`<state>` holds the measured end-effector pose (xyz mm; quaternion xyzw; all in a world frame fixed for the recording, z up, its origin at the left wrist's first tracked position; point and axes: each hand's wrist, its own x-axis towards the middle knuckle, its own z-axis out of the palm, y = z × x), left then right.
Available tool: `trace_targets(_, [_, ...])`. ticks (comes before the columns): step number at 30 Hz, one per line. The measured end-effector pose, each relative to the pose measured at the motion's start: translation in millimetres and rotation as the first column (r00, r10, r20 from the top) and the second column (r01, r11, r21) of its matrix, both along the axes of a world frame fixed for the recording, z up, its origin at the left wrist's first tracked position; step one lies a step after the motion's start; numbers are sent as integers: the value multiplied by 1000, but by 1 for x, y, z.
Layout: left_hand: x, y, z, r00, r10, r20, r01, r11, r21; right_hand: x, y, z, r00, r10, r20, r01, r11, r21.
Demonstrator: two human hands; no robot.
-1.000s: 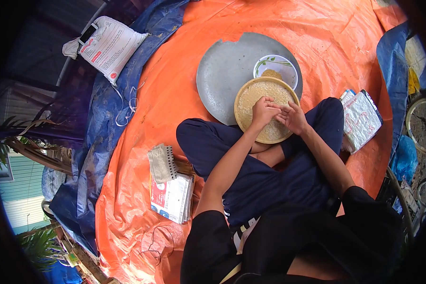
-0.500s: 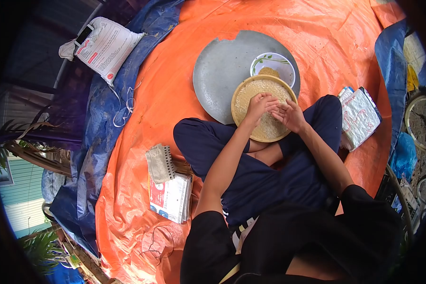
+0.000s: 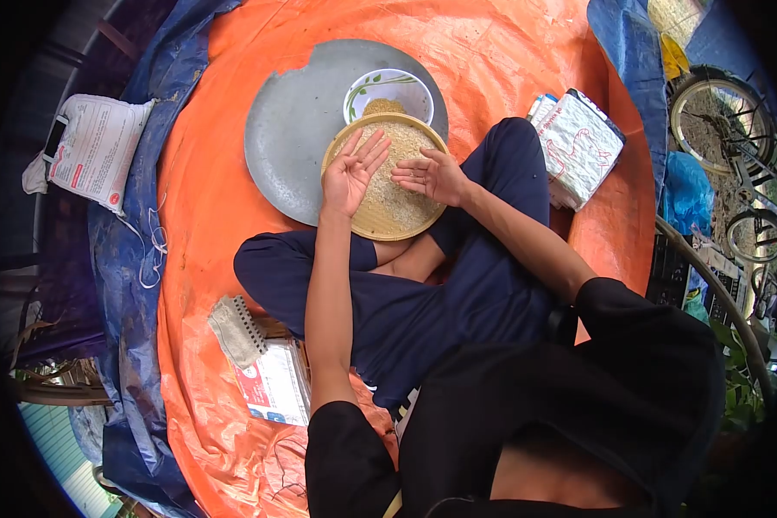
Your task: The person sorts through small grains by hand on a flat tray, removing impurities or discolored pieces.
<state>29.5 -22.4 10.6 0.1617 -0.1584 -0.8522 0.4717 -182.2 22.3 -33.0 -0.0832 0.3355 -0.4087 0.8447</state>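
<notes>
A round woven basket [image 3: 387,231] of pale grain [image 3: 403,207] rests by my crossed legs, on the front edge of a large grey disc [image 3: 293,129] with a broken rim. Over the basket's left side, my left hand [image 3: 352,180] is open, palm up, fingers spread. From the right, my right hand [image 3: 433,176] reaches over the grain, also open, its palm turned up and its fingers pointing left. Both hands hold nothing and are apart. Just behind the basket stands a white bowl [image 3: 406,90] with green leaf patterns, holding golden-brown grains [image 3: 382,107].
An orange tarp [image 3: 207,345] lies under me, edged by blue sheeting [image 3: 129,302]. A spiral notebook [image 3: 237,331] tops a stack of papers at left. A folded white bag [image 3: 581,142] lies at right, a white sack [image 3: 99,151] at far left, and a bicycle [image 3: 716,121] beyond.
My hands, close together over the middle of the basket before, have moved apart with palms opened up. The camera view has turned, so the scene sits further left.
</notes>
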Motion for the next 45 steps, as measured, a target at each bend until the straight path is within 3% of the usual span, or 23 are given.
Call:
trace_targets(6, [-4, 1, -2, 995, -26, 99, 32, 998, -60, 0, 1, 2, 1000, -6, -1, 6, 1000, -2])
trace_targets(14, [-5, 2, -6, 995, -82, 52, 86, 994, -66, 3, 0, 8, 1000, 13, 0, -13, 1000, -12])
trace_targets(23, [-14, 11, -2, 944, -195, 268, 254, 944, -210, 2, 0, -1, 999, -5, -35, 6, 1000, 2])
trace_targets(26, [-17, 12, -1, 918, -244, 313, 299, 944, -140, 0, -1, -8, 1000, 5, -28, -6, 1000, -16])
trace_targets(38, [-14, 12, 1, 959, -255, 125, 264, 963, -60, 1, 1, -2, 999, 0, -54, -1, 1000, -17])
trace_targets(45, [-16, 10, -9, 921, -297, 251, 339, 929, -145, -1, 1, -7, 999, 21, -44, -22, 999, -26])
